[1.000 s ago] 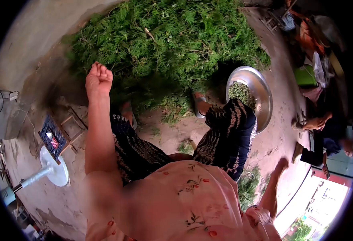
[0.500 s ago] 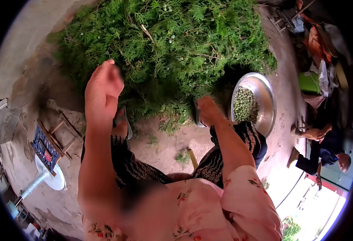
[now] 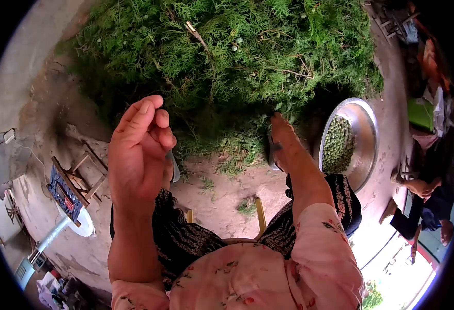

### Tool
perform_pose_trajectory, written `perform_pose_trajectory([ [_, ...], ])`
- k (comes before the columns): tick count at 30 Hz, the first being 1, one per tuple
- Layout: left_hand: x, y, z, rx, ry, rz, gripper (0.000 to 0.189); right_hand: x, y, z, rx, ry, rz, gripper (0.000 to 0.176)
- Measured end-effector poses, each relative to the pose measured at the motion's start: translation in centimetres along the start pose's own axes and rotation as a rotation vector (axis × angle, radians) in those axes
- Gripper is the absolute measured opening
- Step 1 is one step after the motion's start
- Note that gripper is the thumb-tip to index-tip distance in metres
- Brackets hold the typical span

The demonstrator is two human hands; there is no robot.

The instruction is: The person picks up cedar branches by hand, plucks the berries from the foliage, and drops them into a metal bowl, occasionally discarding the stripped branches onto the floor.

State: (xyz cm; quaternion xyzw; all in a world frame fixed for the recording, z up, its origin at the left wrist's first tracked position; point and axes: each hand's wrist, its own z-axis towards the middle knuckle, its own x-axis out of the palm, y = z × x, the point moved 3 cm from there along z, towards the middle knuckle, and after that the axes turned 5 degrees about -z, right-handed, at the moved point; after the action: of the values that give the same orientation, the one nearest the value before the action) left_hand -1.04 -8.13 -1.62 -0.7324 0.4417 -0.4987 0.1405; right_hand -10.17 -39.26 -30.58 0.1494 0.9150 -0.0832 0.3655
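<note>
My left hand point(image 3: 141, 137) is raised in front of the pile of green conifer branches point(image 3: 221, 57), palm turned inward. Its fingers are loosely curled and a little apart, and nothing shows between them. At the pile's near edge, my right hand point(image 3: 286, 144) points toward the foliage with its back to me. Its fingers are bent together beside a small green sprig point(image 3: 278, 106); what they hold, if anything, is hidden. To its right, a metal basin point(image 3: 364, 144) contains many small green cones point(image 3: 338, 145).
A small folding stool point(image 3: 69, 191) and a white round-based stand point(image 3: 85, 222) are on the left. My sandalled feet flank loose sprigs point(image 3: 240, 150) on the floor. Another person point(image 3: 428, 212) sits at the right, near a green item point(image 3: 420, 113).
My view has shifted, so the basin and stool appear farther right. My left hand has lowered slightly, and its fingers now show curled and apart. The right hand stays at the pile's edge.
</note>
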Motion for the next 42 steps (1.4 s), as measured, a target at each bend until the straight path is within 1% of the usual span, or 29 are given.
perform_pose_trajectory([
  [2, 0.1, 0.2, -0.1, -0.005, -0.009, -0.004, 0.015, 1.3, -1.6, 0.7, -0.011, -0.017, 0.012, 0.041],
  [3, 0.1, 0.4, -0.2, -0.009, -0.008, 0.013, 0.015, 3.0, -3.0, 1.6, -0.089, -0.069, 0.037, 0.040],
  [4, 0.1, 0.5, -0.2, -0.006, -0.005, 0.029, 0.015, 2.6, -3.1, 1.3, -0.169, -0.126, 0.061, 0.039],
  [5, 0.1, 0.6, -0.3, 0.000, 0.002, 0.025, 0.015, 2.6, -3.4, 0.8, -0.168, -0.135, 0.058, 0.039],
  [7, 0.1, 1.0, -0.5, 0.000, -0.011, 0.083, 0.013, -1.7, -2.6, -4.1, -0.045, -0.381, 0.510, 0.031],
  [8, 0.2, 1.2, -0.8, 0.009, -0.001, 0.081, 0.013, -3.4, -2.3, -5.6, -0.046, -0.394, 0.509, 0.031],
  [10, 0.0, 1.9, -1.1, -0.017, -0.018, 0.201, 0.012, -5.8, -1.5, -8.3, -0.044, -0.215, 0.803, 0.030],
  [11, -0.7, 2.8, -0.7, -0.022, -0.006, 0.209, 0.013, -7.2, -0.7, -9.9, -0.051, -0.233, 0.805, 0.030],
  [13, -0.7, 4.1, -1.4, -0.077, -0.012, 0.251, 0.013, -9.0, 1.3, -13.7, -0.091, -0.230, 1.228, 0.030],
  [14, -0.9, 4.9, -1.7, -0.096, -0.017, 0.274, 0.013, -9.7, 2.3, -15.4, -0.109, -0.240, 1.231, 0.030],
  [16, -1.6, 6.6, -2.4, -0.092, 0.021, 0.374, 0.016, -10.7, 4.5, -18.9, -0.281, -0.297, 1.429, 0.031],
  [18, -2.0, 8.2, -3.7, -0.055, 0.021, 0.482, 0.020, -11.2, 6.7, -22.2, -0.335, -0.289, 1.482, 0.031],
  [20, -1.1, 9.1, -5.6, 0.066, -0.015, 0.398, 0.021, -11.1, 8.6, -25.3, -0.381, -0.267, 1.530, 0.031],
  [21, -1.5, 9.1, -6.1, 0.082, -0.027, 0.401, 0.021, -10.9, 9.6, -26.6, -0.401, -0.234, 1.534, 0.031],
  [23, -2.2, 9.1, -7.0, 0.085, 0.140, 0.408, 0.018, -9.5, 11.1, -28.1, -0.461, -0.166, 1.579, 0.029],
  [24, -3.1, 9.2, -7.6, 0.092, 0.127, 0.415, 0.018, -9.0, 11.7, -29.1, -0.474, -0.153, 1.582, 0.029],
  [26, -4.5, 9.1, -8.6, 0.116, 0.039, 0.351, 0.010, -9.1, 12.6, -31.2, -0.512, -0.087, 1.536, 0.028],
  [27, -3.3, 8.0, -10.2, 0.232, -0.008, 0.371, 0.023, -9.7, 12.7, -32.5, -0.480, -0.102, 1.527, 0.024],
  [28, -3.4, 7.7, -11.0, 0.238, -0.010, 0.376, 0.023, -9.3, 12.8, -32.7, -0.488, -0.101, 1.531, 0.024],
  [30, -3.8, 7.4, -12.5, 0.293, 0.004, 0.448, 0.020, -9.7, 12.0, -33.7, -0.565, -0.761, 1.188, 0.021],
  [31, -4.2, 7.5, -13.1, 0.291, 0.006, 0.449, 0.020, -9.7, 12.1, -33.9, -0.634, -0.774, 1.285, 0.021],
  [32, -4.5, 7.6, -13.7, 0.301, 0.021, 0.535, 0.018, -9.8, 12.3, -34.1, -0.630, -0.776, 1.285, 0.021],
  [33, -4.1, 7.4, -14.4, 0.313, 0.038, 0.621, 0.015, -9.9, 12.7, -34.4, -0.693, -0.779, 1.298, 0.021],
  [34, -3.6, 7.3, -15.3, 0.313, 0.044, 0.620, 0.015, -9.9, 13.1, -34.8, -0.757, -0.783, 1.310, 0.021],
  [36, -2.2, 6.9, -17.3, 0.346, 0.134, 0.606, 0.012, -9.8, 13.6, -35.6, -0.756, -0.789, 1.269, 0.022],
  [37, -2.9, 7.0, -17.5, 0.417, 0.172, 0.774, 0.011, -9.5, 13.9, -35.7, -0.722, -0.685, 1.286, 0.022],
  [38, -2.7, 7.0, -17.9, 0.418, 0.172, 0.774, 0.011, -9.2, 14.1, -35.7, -0.689, -0.580, 1.302, 0.022],
  [39, -2.5, 6.9, -18.4, 0.424, 0.168, 0.747, 0.011, -9.1, 14.1, -36.0, -0.692, -0.579, 1.302, 0.022],
  [42, -2.5, 6.5, -19.6, 0.396, 0.173, 0.677, 0.012, -8.8, 13.7, -36.5, -0.768, -0.476, 1.472, 0.018],
])
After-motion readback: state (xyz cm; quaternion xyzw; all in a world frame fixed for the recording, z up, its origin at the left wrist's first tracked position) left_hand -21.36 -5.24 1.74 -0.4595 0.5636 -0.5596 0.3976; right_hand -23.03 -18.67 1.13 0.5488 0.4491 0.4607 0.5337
